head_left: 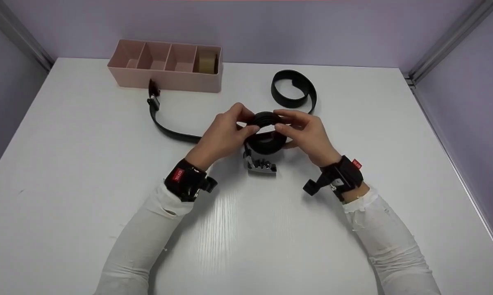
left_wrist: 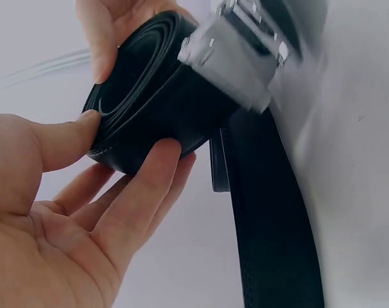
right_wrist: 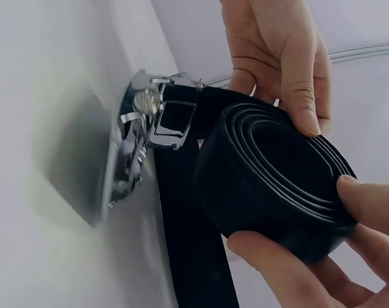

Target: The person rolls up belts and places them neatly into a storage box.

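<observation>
Both hands hold a black belt rolled into a tight coil above the table. My left hand pinches its left side, thumb on the upper edge and fingers round the outside, as the left wrist view shows. On the opposite side my right hand grips the coil the same way, its thumb over the wound layers. A silver buckle hangs from the coil on the side towards me. Beneath and behind the coil passes a second black strap, lying on the table.
At the back left stands a pink box with several compartments, a yellowish roll in the rightmost. In front of the box lies a belt end with a buckle. Towards the back right a black strap lies loosely curled.
</observation>
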{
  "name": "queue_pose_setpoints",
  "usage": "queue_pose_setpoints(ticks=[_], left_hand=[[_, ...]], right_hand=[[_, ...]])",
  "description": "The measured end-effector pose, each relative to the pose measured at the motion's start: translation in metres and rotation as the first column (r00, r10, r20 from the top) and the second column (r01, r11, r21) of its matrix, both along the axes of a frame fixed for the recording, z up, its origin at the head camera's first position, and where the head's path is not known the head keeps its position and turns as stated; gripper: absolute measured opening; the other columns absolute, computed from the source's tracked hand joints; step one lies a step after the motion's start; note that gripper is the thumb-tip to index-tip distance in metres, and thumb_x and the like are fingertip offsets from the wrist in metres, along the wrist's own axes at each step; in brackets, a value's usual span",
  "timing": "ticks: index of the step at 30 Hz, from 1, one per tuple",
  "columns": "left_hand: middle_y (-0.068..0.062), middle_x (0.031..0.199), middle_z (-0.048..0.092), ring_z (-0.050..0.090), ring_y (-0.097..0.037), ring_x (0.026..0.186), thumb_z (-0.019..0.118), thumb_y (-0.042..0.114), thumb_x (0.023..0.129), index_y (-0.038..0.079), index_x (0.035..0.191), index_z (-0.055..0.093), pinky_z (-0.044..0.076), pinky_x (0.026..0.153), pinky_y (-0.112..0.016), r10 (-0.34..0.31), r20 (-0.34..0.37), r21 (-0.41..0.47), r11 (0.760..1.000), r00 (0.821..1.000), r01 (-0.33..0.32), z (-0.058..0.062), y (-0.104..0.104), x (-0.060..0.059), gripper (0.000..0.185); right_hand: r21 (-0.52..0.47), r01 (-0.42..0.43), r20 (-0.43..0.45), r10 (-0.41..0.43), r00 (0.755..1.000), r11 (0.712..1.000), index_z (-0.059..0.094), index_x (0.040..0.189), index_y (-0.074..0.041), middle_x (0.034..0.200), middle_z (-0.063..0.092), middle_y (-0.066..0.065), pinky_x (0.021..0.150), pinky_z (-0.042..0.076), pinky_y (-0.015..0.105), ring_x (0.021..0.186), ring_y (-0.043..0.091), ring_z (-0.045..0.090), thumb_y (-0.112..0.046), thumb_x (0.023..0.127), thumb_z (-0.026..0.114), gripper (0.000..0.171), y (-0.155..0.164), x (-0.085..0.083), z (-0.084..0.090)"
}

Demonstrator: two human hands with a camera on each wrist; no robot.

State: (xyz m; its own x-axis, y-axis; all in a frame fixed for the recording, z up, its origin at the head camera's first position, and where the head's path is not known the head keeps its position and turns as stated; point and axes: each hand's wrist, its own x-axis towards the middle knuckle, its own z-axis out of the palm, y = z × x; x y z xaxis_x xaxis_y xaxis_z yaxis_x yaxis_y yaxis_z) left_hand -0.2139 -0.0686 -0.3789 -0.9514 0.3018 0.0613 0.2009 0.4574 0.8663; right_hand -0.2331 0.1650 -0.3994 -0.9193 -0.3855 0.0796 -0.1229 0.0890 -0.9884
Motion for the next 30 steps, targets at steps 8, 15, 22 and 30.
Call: queue_pose_setpoints(ticks=[8, 15, 22, 30], left_hand=[[0.002, 0.109, 0.065, 0.064, -0.009, 0.095, 0.063, 0.024, 0.093, 0.012, 0.11, 0.053, 0.05, 0.08, -0.024, -0.009, -0.023, -0.031, 0.999, 1.0, 0.008, 0.0, 0.001, 0.0, 0.023], [0.003, 0.104, 0.068, 0.061, -0.007, 0.102, 0.065, 0.022, 0.092, 0.014, 0.106, 0.059, 0.049, 0.082, -0.026, -0.041, -0.058, -0.095, 0.995, 0.997, 0.035, 0.0, 0.001, 0.001, 0.018], [0.003, 0.108, 0.069, 0.061, -0.006, 0.096, 0.066, 0.026, 0.091, 0.019, 0.105, 0.063, 0.048, 0.08, -0.026, -0.055, -0.033, -0.124, 0.991, 0.998, 0.051, 0.0, 0.001, 0.001, 0.017], [0.004, 0.117, 0.062, 0.061, -0.007, 0.09, 0.062, 0.034, 0.092, 0.019, 0.114, 0.053, 0.048, 0.078, -0.026, -0.014, 0.006, -0.117, 0.993, 1.0, 0.014, -0.001, 0.0, 0.0, 0.027]], right_hand=[[0.013, -0.02, 0.008, 0.02, 1.0, 1.0, 0.057, 0.13, -0.008, 0.113, 0.058, 0.018, 0.062, 0.056, 0.042, 0.093, 0.031, 0.064, -0.018, 0.089, 0.068, 0.044, -0.001, 0.0, 0.0], [0.147, -0.118, 0.007, 0.119, 0.993, 0.982, 0.053, 0.133, -0.004, 0.12, 0.059, 0.017, 0.068, 0.056, 0.046, 0.103, 0.039, 0.06, -0.013, 0.092, 0.064, 0.044, -0.002, 0.01, 0.022], [0.204, -0.138, 0.022, 0.136, 0.99, 0.969, 0.054, 0.133, -0.005, 0.124, 0.06, 0.014, 0.068, 0.055, 0.048, 0.103, 0.038, 0.061, -0.014, 0.092, 0.064, 0.043, -0.003, 0.011, 0.023], [0.087, -0.042, 0.011, 0.041, 0.999, 0.995, 0.058, 0.13, -0.012, 0.118, 0.061, 0.014, 0.063, 0.057, 0.04, 0.099, 0.03, 0.064, -0.019, 0.088, 0.069, 0.044, -0.001, 0.001, 0.001]])
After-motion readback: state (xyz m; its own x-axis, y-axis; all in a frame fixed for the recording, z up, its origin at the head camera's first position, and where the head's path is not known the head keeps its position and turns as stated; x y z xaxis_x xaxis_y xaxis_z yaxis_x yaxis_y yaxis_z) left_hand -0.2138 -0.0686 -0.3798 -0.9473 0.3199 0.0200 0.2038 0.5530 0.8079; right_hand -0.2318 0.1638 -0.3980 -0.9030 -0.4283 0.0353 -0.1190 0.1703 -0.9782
